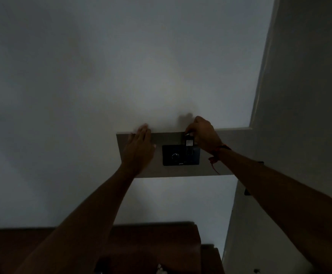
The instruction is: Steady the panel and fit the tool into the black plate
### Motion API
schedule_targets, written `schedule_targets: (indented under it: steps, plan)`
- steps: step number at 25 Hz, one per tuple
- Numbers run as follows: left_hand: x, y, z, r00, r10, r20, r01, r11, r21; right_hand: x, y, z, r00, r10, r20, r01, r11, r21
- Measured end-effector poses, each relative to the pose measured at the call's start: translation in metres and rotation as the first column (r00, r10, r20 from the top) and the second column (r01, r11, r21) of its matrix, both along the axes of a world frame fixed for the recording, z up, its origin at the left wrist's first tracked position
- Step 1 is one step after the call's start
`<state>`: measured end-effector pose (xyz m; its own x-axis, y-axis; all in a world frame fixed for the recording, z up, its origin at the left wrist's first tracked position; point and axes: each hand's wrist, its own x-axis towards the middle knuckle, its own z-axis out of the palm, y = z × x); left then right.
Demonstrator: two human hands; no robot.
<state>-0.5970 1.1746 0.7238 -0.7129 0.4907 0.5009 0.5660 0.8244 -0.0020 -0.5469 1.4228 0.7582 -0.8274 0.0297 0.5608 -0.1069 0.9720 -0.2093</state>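
Head view: right hand pinching small device.

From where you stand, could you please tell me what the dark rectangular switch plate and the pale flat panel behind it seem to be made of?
The dark rectangular switch plate looks like smooth moulded plastic: even black face, round dial, crisp edges. The pale flat panel seems to be painted board or laminate, matte and uniform with a straight edge, though dim light leaves this open. The right hand pinches a small dark piece, its material unclear.

the left hand lies flat on the left part of the panel, the switch plate is to its right, and the right hand is above the plate, pinching a small device at the panel's upper edge.
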Motion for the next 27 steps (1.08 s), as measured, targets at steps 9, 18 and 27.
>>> schedule_targets:
  steps: [9,18,27]
  plan:
    - [0.001,0.009,0.003,1.000,0.002,0.009,-0.001,0.999,-0.042,-0.003,-0.001,-0.007,0.999,0.043,-0.002,-0.043,0.998,-0.056]
    - [-0.012,0.016,-0.012,0.999,0.013,-0.031,-0.013,1.000,-0.005,-0.004,-0.013,-0.028,0.999,-0.012,0.032,0.010,0.998,0.058]
    - [-0.009,0.021,-0.023,0.999,0.011,0.048,-0.014,0.999,0.046,-0.006,-0.009,-0.035,0.995,-0.046,-0.086,0.038,0.995,-0.095]
